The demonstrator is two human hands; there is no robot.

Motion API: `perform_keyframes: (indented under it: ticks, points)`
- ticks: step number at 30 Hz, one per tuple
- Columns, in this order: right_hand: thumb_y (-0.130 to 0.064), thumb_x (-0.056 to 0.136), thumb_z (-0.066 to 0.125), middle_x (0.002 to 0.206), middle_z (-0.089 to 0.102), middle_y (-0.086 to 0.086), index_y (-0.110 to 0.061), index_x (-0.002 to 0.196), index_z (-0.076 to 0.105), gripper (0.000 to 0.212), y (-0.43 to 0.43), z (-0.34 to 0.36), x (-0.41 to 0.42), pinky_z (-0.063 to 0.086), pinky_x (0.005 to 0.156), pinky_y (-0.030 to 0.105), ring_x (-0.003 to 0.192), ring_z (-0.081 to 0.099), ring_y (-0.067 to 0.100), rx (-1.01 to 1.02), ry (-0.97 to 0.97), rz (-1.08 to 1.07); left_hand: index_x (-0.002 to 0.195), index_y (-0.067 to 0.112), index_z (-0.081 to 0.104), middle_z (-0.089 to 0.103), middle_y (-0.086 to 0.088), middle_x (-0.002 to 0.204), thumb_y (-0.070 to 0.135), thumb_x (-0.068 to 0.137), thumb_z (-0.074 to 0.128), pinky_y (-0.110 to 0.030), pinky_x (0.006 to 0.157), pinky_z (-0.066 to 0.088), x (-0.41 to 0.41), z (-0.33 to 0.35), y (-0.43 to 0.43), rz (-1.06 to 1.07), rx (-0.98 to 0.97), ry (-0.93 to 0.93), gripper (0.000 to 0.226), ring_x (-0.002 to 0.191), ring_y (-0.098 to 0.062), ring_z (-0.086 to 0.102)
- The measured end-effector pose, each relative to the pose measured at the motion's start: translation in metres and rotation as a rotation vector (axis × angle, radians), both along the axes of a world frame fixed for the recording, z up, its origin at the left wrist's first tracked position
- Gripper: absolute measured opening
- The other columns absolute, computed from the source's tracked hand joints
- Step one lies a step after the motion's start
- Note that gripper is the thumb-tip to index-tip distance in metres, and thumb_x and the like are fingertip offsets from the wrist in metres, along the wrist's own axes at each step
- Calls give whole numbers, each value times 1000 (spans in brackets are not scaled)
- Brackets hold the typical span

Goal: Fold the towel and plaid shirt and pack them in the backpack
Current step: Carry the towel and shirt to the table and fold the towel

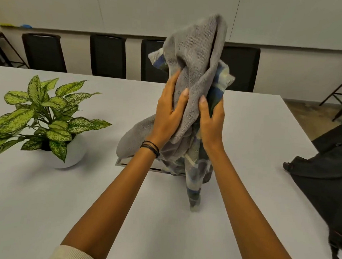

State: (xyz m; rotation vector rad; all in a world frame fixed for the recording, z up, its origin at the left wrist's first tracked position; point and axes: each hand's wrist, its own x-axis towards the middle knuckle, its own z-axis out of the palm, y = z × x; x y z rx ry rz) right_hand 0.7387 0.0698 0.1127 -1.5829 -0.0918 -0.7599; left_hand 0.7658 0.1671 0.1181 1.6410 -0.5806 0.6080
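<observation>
Nothing folded or packed: left hand [168, 117] and right hand [211, 121], fingers [183, 99] closed on cloth, hold towel [194, 66] and plaid shirt [193, 176] bunched together above the surface [41, 211], backpack [327, 179] lying well apart.

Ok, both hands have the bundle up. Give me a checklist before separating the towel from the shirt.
1. Left hand gripping the grey terry towel: ok.
2. Right hand gripping the bundle where the blue-and-cream plaid shirt shows: ok.
3. Towel and shirt apart: not ok, bunched together.
4. Shirt clear of the white table: not ok, its tail reaches the top.
5. Potted green plant clear of the cloth: ok, apart to the left.
6. Black fabric backpack open: cannot tell.
</observation>
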Motion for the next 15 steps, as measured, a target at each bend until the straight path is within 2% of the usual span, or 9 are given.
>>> perform_keyframes:
  ticks: [2,4,6,8,9,12,13,15]
  points:
    - [-35,89,46,124,47,-12,-22,129,32,44,2,-31,7,39,96,9,113,48,-5,-10,52,85,137,22,23,31,15,137,40,95,37,-10,106,28,8,-32,6,10,54,40,47,127,7,31]
    - [-43,87,46,132,45,-5,-19,135,31,55,3,-65,15,38,104,18,123,45,6,-23,138,152,136,28,22,27,21,137,55,92,32,-7,105,26,13,-64,12,9,85,109,53,127,15,27]
    - [-36,92,48,133,43,-7,-17,139,29,54,5,-95,22,36,104,15,125,42,6,-21,241,200,135,37,21,27,27,136,62,89,29,-7,104,27,19,-93,18,8,88,190,53,125,18,28]
    - [-27,95,46,136,40,-7,-14,142,26,53,6,-124,27,35,102,11,127,40,8,-33,326,228,137,36,24,30,26,137,58,91,30,-8,105,28,24,-118,22,12,101,239,51,127,13,31]
    - [-29,94,45,138,40,-6,-15,143,25,54,5,-138,29,35,103,14,128,40,10,-47,352,235,139,32,25,31,23,139,53,94,32,-8,105,28,24,-129,23,7,114,265,50,129,8,32]
    - [-43,92,43,140,40,-5,-30,139,28,51,3,-178,32,34,110,35,130,39,12,-90,439,254,143,28,23,32,6,148,42,96,33,-7,106,26,25,-164,27,-2,189,384,50,134,-6,32]
    - [-50,90,42,141,39,-5,-32,138,28,53,2,-192,32,33,111,38,131,37,12,-109,474,259,144,29,22,31,3,150,41,97,33,-9,106,25,25,-176,29,-7,220,425,50,135,-7,31]
    - [-64,86,39,146,35,-3,-26,143,25,70,0,-220,31,29,113,41,135,32,13,-156,550,260,145,28,20,28,0,151,40,98,32,-17,109,26,22,-198,33,-28,283,498,50,135,-7,29]
